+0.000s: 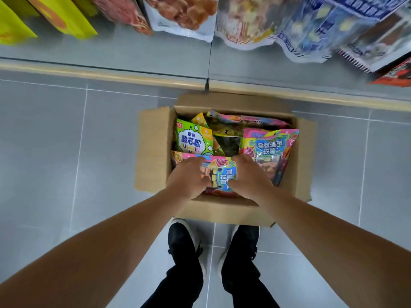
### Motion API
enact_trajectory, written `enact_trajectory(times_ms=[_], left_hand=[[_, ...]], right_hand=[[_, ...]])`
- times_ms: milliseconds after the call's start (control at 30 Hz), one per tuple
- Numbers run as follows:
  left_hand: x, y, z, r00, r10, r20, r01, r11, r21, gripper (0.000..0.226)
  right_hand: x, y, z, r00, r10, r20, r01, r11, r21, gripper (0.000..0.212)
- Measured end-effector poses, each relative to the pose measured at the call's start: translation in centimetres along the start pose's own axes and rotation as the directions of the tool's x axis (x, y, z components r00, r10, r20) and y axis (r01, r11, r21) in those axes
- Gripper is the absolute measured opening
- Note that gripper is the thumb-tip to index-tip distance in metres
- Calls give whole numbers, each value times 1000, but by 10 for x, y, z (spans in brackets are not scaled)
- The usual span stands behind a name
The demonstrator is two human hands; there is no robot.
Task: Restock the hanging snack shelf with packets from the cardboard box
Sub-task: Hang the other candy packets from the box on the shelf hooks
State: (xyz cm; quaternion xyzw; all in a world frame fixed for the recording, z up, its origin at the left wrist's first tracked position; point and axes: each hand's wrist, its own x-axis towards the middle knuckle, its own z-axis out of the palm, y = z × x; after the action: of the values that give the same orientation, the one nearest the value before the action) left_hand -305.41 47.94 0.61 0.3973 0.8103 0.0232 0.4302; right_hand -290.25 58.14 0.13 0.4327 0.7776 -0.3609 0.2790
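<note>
The open cardboard box (153, 150) sits on the grey tiled floor (55, 141), just in front of the person's black shoes (184, 243). Both hands reach down into it. The left hand (189, 176) and the right hand (249, 174) have their fingers curled around the two ends of a pink packet (222, 172) lying at the near side of the box, gripping it between them. A green packet (193, 141) and another pink packet (271, 150) lie behind. Hanging snack packets (184, 14) fill the shelf above.
</note>
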Motion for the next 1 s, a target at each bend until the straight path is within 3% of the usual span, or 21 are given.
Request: enact_trajectory(times_ms=[167,333,433,600,667,800,867,1000], left_hand=[[51,-19,18,993,118,7,-118,988,99,64],[74,-26,25,986,164,20,-165,962,216,66],[76,-22,24,988,151,45,-157,952,262,64],[61,-4,13,964,166,209,-220,937,271,38],[48,4,3,968,164,192,-204,955,215,36],[12,34,-42,989,114,97,-111,993,-37,27],[-9,50,-71,995,64,83,-46,979,-197,18],[-44,79,-126,995,79,56,-51,920,-390,30]], right_hand=[[45,12,24,999,44,-3,-44,998,-35,72],[64,16,37,990,59,-132,-63,998,-24,29],[61,13,39,990,1,-138,3,999,34,19],[36,-5,19,965,-189,-183,207,975,85,12],[18,-10,2,933,-211,-292,256,959,125,20],[-26,-19,-50,858,-24,-513,191,942,275,62],[-48,-22,-77,862,79,-501,101,941,323,72],[-89,-31,-123,856,156,-493,51,923,381,82]])
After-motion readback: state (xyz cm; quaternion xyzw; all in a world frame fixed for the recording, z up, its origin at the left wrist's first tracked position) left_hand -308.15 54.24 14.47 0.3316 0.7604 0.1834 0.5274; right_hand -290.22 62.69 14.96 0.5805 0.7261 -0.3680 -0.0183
